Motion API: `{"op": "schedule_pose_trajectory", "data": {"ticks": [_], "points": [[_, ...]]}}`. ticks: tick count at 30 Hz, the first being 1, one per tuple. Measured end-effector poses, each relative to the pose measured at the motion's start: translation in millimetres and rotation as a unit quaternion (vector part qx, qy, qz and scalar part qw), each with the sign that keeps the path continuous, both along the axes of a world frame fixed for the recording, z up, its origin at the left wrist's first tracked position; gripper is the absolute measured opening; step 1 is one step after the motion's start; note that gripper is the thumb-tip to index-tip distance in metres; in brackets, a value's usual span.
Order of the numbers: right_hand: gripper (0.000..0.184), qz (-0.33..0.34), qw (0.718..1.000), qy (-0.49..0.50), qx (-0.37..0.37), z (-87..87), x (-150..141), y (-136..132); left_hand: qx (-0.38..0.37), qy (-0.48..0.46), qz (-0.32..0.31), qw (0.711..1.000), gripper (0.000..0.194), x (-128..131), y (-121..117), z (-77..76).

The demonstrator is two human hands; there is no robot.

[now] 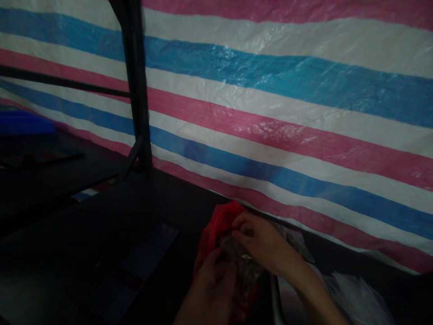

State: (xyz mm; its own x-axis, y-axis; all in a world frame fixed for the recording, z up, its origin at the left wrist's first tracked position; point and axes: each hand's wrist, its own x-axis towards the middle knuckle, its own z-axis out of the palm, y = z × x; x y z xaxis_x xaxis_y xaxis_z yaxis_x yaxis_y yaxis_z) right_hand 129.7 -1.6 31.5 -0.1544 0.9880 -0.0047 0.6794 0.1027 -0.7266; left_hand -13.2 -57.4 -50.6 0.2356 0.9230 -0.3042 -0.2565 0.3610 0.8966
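Note:
A red plastic bag lies crumpled on the dark surface, its mouth towards me. In its opening is a clear plastic bag with small brownish contents too dim to name. My right hand reaches over from the right, thumb and fingers pinched at the clear bag's upper edge. From below, my left hand has its fingers curled against the near left edge of the same clear bag. Deep shadow hides parts of the left fingers.
Beyond the bags hangs a striped plastic sheet. A dark metal post stands at left. A long flat bluish package lies left of my hands. Clear plastic bags lie at right. A blue object rests far left.

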Motion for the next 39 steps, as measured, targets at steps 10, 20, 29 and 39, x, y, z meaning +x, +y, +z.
{"op": "schedule_pose_trajectory", "data": {"ticks": [10, 20, 29, 39], "points": [[0.012, 0.011, 1.000, -0.004, 0.007, 3.6, -7, -2, -0.025, 0.014, -0.042, 0.999, 0.059, -18, 3, 32.5], [0.013, 0.003, 1.000, 0.008, -0.005, 5.3, -3, -2, -0.018, 0.042, -0.020, 0.999, 0.072, -13, 0, 14.8], [0.013, 0.031, 0.989, 0.134, -0.043, 22.4, 13, -8, 0.206, 0.132, 0.088, 0.966, 0.050, -23, 15, -7.8], [0.014, 0.051, 0.985, 0.164, -0.027, 41.7, 4, -24, 0.246, 0.203, 0.161, 0.934, 0.037, -36, 18, 30.6]]}}
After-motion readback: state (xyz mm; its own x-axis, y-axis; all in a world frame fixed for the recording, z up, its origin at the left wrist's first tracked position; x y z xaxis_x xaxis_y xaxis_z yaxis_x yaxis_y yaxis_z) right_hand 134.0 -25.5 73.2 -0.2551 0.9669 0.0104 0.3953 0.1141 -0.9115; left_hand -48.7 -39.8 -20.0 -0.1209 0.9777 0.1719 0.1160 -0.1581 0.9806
